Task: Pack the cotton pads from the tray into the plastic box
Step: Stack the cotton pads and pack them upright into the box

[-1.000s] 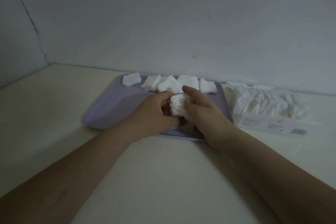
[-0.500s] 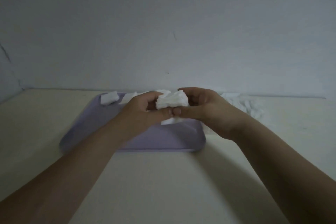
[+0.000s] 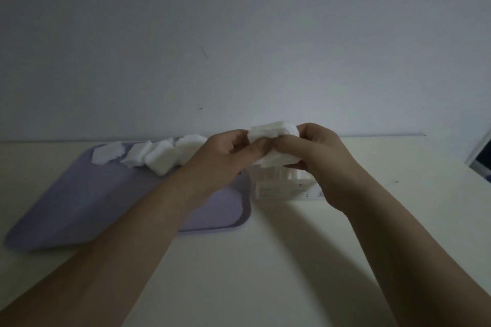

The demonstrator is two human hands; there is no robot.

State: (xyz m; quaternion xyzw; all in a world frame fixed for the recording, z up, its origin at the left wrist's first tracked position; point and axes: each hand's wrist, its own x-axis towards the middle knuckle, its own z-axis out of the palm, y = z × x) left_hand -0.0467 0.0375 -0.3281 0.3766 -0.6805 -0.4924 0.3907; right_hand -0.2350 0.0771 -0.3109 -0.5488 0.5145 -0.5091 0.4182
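Nearest, both forearms reach up from the lower corners across the pale table (image 3: 265,273). At centre frame the left hand (image 3: 225,159) and right hand (image 3: 318,164) meet, the fingers and thumbs of both curled round one bundle of cotton pads (image 3: 273,131). They hold it in the air above the plastic box (image 3: 279,188). The box sits just right of the purple tray (image 3: 106,202) and is partly hidden by the right hand.

The bundle looks soft and loose, so easing either grip too early could let pads fan out onto the table. The box seems to hold pads too, which may resist the bundle.

Further back, a row of loose pads (image 3: 159,158) lies along the tray's far edge, near the wall (image 3: 239,34).
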